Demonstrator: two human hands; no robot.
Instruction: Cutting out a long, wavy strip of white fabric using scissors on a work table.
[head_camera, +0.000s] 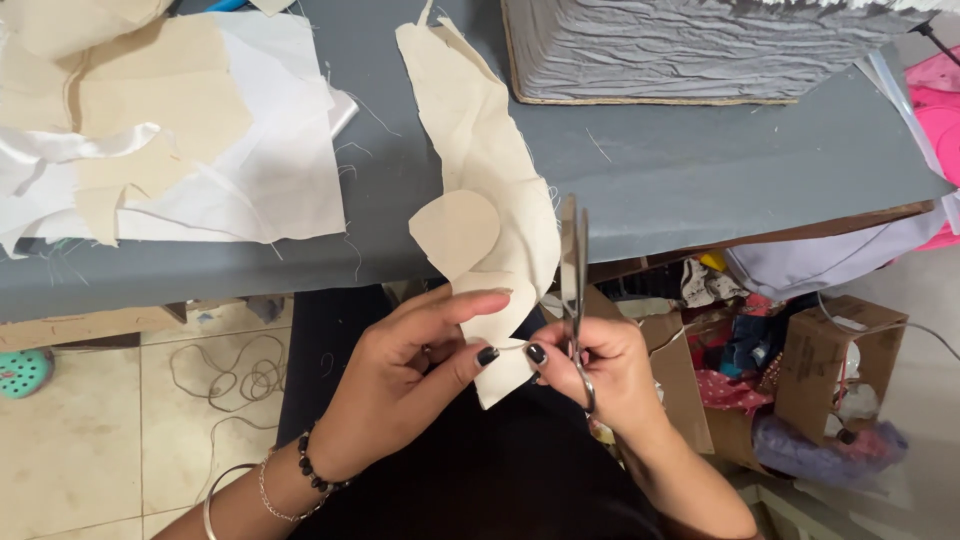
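Nearest the camera, a dark-clothed lap (480, 480) fills the lower centre, with both hands raised just above it.

Far left: a teal perforated object (22, 372) lies on the tiled floor (100, 450), with loose cord (235, 375) coiled nearby. Above, on the grey bench (700, 180), a pile of white and beige fabric pieces (170, 130) lies flat.

Left hand (415, 375): closed in a pinch on the lower end of a cream fabric strip (490, 200); thumb and fingers grip the cloth. Beaded and thin metal bracelets (300, 475) sit on the wrist.

The cream fabric strip runs from the bench top over its front edge and down to the hands. A rounded beige patch (455, 232) lies against it just above the left hand.

Right hand (600, 375): closed around the handles of a pair of metal scissors (573, 270); blades point upward, just beside the strip's right edge. Whether the blades touch the cloth cannot be told. A thin thread appears stretched between the two hands.

Upper right: a grey ribbed block (690, 45) rests on the bench. Below the bench edge, an open cardboard box (830, 350) stands among mixed cloth scraps (740, 360). Pink fabric (940, 110) shows at the far right margin.
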